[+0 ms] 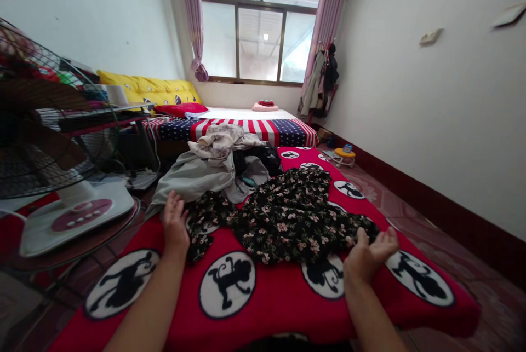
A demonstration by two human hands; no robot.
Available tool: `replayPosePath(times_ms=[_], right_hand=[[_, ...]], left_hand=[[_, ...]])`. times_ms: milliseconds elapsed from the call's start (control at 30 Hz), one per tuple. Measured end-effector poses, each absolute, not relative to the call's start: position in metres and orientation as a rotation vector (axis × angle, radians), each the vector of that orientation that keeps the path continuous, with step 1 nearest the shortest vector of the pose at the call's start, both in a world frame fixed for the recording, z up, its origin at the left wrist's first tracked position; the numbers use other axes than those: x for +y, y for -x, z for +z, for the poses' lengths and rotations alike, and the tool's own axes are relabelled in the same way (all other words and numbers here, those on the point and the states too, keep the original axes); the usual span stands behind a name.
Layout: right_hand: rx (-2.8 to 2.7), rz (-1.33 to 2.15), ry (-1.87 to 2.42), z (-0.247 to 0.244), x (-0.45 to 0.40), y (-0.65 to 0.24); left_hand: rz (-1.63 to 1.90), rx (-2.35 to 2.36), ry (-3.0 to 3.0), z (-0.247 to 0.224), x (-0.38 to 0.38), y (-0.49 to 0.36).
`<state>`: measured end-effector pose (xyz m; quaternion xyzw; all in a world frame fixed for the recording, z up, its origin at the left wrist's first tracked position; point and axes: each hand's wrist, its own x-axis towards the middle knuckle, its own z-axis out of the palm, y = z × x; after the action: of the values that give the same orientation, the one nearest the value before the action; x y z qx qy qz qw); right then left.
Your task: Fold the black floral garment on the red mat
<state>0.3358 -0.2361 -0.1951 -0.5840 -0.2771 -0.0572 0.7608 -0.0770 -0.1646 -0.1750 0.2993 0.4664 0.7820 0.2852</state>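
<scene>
The left hand lies flat, fingers spread, on the left end of a dark floral garment; the right hand, palm up and loosely curled, touches its right end. The thin, crumpled fabric sprawls across a plush red blanket printed with round monkey emblems, near the bed's front edge

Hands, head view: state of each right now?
Left hand: open, flat on the edge of the floral garment, gripping nothing.
Right hand: open, palm up at the garment's right edge, nothing held.
</scene>
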Motion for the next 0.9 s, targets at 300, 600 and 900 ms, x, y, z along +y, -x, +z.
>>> replayPosePath(times_ms=[300,600,900], right_hand=[[-2.077,0.23,1.28,-0.174,-0.255,-0.27],[-1.73,0.362,1.251,-0.191,-0.254,-0.262],[-1.894,0.533,1.186,-0.175,-0.281,-0.246]], left_hand=[[1.391,1.31,-2.196,-0.175,-0.193,0.039],[1.009,0.937,-2.498,-0.17,-0.204,0.006],[0.976,0.925,-2.067,-0.186,-0.197,-0.007]])
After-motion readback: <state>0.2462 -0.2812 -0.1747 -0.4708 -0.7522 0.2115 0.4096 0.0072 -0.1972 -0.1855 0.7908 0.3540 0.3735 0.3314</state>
